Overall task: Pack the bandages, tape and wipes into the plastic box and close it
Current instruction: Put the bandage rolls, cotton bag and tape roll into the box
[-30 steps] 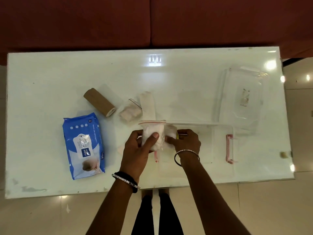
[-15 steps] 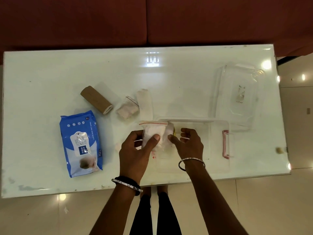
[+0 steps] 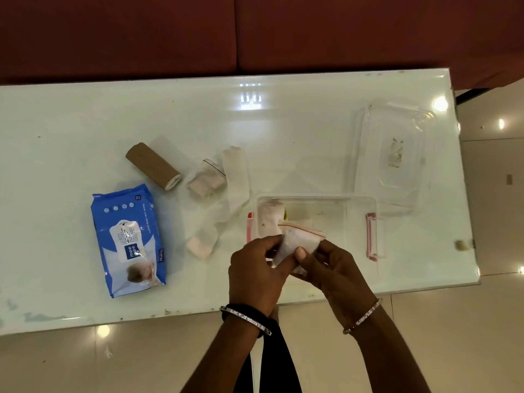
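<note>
Both hands hold a small zip bag (image 3: pixel 297 242) of white bandage over the near edge of the clear plastic box (image 3: pixel 357 207). My left hand (image 3: pixel 255 273) pinches its left side, my right hand (image 3: pixel 331 268) its right side. Inside the box lies a white bandage roll (image 3: pixel 269 218). On the table to the left are a blue pack of wet wipes (image 3: pixel 129 239), a brown tape roll (image 3: pixel 151 165), another small zip bag (image 3: pixel 205 180), a white bandage strip (image 3: pixel 235 177) and a small pinkish packet (image 3: pixel 202 242).
The clear lid (image 3: pixel 394 157) lies upside up at the right back of the white glass table (image 3: pixel 85 123). The box has pink latches (image 3: pixel 371 236) at its ends. A dark red sofa (image 3: pixel 255 32) runs behind the table. The table's near edge is just below my hands.
The bag has come down and toward me, from upright at the box's left end to tilted over its near edge. The bandage roll in the box now shows.
</note>
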`<action>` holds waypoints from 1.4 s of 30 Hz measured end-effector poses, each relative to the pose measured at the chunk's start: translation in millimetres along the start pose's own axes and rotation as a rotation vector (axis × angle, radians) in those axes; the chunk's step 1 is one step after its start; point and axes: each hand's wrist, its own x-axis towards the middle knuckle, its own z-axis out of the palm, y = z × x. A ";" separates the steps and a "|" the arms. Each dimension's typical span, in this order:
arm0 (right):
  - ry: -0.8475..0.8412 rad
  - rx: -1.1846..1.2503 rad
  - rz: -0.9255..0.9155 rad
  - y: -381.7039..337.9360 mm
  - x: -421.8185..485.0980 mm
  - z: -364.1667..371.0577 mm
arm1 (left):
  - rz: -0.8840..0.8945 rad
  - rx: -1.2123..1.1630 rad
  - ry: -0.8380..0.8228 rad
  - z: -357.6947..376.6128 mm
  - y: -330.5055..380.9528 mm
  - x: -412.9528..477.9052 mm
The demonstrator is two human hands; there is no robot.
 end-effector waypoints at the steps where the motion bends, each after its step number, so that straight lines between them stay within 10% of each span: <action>1: 0.032 0.007 0.002 0.8 2.5 -2.0 | -0.005 -0.006 -0.021 -0.7 -1.6 0.7; 9: 0.381 -0.269 0.051 6.4 58.5 -24.0 | 0.032 0.048 0.178 -19.7 -21.6 9.3; 16: 0.457 -0.053 0.119 13.5 90.7 -13.3 | 0.055 -0.019 0.153 -19.3 -34.0 16.1; 25: 0.537 -0.539 0.054 8.7 82.6 -0.6 | 0.023 -0.158 0.191 -33.2 -43.5 32.1; 31: 0.795 -0.619 -0.250 -6.6 58.7 5.2 | -0.077 -0.214 0.378 -61.5 -60.5 70.4; 42: 0.637 -0.550 -0.484 -25.2 58.9 50.4 | -0.162 0.082 0.357 -74.8 -68.7 152.7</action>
